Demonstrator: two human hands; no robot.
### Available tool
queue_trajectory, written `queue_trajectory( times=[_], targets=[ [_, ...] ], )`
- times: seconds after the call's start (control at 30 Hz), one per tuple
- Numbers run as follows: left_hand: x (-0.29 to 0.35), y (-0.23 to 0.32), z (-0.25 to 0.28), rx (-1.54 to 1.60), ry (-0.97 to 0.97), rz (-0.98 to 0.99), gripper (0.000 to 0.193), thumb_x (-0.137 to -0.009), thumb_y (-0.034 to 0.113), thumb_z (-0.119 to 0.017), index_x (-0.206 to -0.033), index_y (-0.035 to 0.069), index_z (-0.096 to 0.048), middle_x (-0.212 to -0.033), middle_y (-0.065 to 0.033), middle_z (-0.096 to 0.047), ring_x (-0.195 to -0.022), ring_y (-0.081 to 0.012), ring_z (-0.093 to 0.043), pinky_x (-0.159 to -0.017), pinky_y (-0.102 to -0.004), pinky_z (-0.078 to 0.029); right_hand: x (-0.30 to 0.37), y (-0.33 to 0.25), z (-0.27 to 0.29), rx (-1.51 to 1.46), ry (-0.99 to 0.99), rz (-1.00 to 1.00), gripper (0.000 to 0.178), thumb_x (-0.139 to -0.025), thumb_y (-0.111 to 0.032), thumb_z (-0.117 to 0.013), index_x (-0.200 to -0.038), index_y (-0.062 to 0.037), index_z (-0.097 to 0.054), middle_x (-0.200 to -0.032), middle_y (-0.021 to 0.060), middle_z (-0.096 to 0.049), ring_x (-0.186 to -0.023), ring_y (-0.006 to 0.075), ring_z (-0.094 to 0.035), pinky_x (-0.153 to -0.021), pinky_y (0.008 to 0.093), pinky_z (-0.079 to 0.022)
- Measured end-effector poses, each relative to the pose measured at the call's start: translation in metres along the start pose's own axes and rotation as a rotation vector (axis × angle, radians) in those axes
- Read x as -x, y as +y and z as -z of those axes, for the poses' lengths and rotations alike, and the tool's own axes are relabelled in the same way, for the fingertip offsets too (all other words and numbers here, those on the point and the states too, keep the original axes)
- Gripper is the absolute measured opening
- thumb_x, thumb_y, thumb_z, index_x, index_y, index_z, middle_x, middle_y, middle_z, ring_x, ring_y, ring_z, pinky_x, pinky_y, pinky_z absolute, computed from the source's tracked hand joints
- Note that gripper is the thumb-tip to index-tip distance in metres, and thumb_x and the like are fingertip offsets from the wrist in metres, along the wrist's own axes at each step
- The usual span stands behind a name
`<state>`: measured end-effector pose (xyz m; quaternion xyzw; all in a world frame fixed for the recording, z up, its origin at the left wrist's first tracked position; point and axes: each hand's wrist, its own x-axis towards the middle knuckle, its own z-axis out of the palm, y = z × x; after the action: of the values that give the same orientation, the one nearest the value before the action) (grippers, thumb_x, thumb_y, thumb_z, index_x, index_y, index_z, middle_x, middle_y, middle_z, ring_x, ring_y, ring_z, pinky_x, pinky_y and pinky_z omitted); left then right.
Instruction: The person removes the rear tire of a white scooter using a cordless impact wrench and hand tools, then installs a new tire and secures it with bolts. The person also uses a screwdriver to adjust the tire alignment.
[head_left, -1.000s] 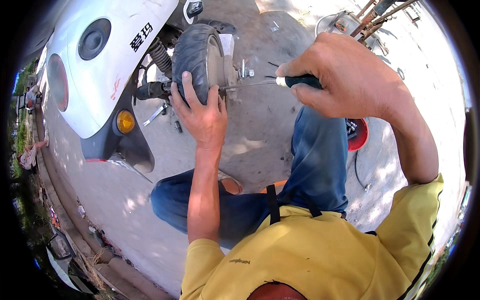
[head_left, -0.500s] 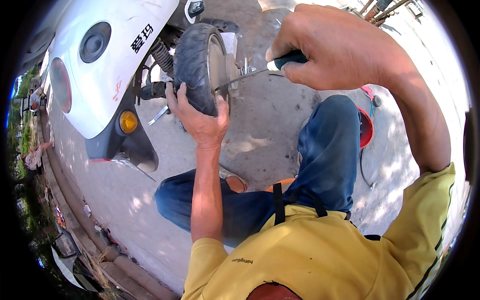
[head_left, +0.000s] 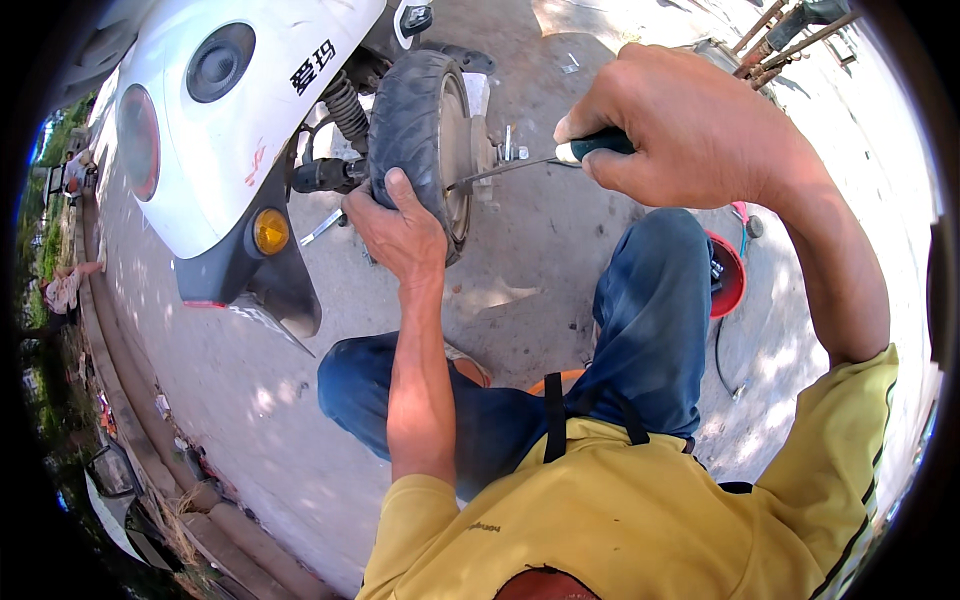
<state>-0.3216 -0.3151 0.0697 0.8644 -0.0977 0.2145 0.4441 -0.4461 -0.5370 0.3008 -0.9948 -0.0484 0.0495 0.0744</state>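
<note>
A black scooter tyre (head_left: 405, 130) on a pale metal rim (head_left: 455, 150) stands in front of me. My left hand (head_left: 405, 235) grips the near part of the tyre, one digit laid along the tread and the others curled round its left side. In my right hand (head_left: 680, 130) is a screwdriver (head_left: 515, 168) with a dark green handle, held in closed fingers. Its long thin shaft points left, and the tip meets the wheel where tyre and rim join. How far the tip sits under the tyre edge I cannot tell.
The white scooter body (head_left: 270, 110) with an orange lamp (head_left: 270, 231) rises at the left. A wrench (head_left: 320, 228) lies on the ground beside the wheel. Beyond my right knee stands a red bowl (head_left: 735, 280) holding dark parts, near a thin hose (head_left: 722, 360).
My left hand has shifted its grip from over the tyre, near the rim, to the tread and left side. The screwdriver stays at the rim edge; the whole view has shifted slightly.
</note>
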Motion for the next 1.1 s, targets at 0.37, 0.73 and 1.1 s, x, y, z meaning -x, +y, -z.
queue_trajectory(
  times=[0.37, 0.73, 1.1],
  targets=[
    [-0.001, -0.002, -0.002, 0.021, 0.016, 0.008, 0.079, -0.104, 0.067, -0.044, -0.11, -0.011, -0.052, -0.104, -0.0286, -0.058, -0.1, -0.0427, -0.056, -0.094, -0.0499, -0.044, -0.003, 0.004, 0.003, 0.036, -0.002, 0.003, 0.022, -0.074, -0.012, -0.065, -0.089, 0.0001, -0.077, -0.075, 0.0223, -0.066, -0.076, 0.0421, -0.064, -0.073, 0.049, -0.052],
    [0.0, -0.003, -0.003, 0.023, -0.01, 0.041, 0.08, -0.103, 0.07, -0.043, -0.109, -0.01, -0.051, -0.103, -0.0252, -0.055, -0.1, -0.0385, -0.055, -0.094, -0.0467, -0.044, 0.003, 0.005, -0.006, -0.036, 0.096, 0.033, 0.021, -0.076, -0.012, -0.065, -0.088, 0.0012, -0.077, -0.07, 0.0219, -0.063, -0.074, 0.0404, -0.064, -0.073, 0.0475, -0.053],
    [-0.003, 0.0, -0.003, 0.043, 0.004, 0.009, 0.07, -0.105, 0.062, -0.047, -0.106, -0.008, -0.051, -0.099, -0.0245, -0.056, -0.095, -0.0381, -0.055, -0.092, -0.0474, -0.044, -0.001, 0.006, 0.001, 0.0, -0.001, 0.053, 0.03, -0.074, -0.012, -0.067, -0.097, 0.0015, -0.08, -0.067, 0.0209, -0.067, -0.061, 0.0377, -0.066, -0.063, 0.0429, -0.054]
  ],
)
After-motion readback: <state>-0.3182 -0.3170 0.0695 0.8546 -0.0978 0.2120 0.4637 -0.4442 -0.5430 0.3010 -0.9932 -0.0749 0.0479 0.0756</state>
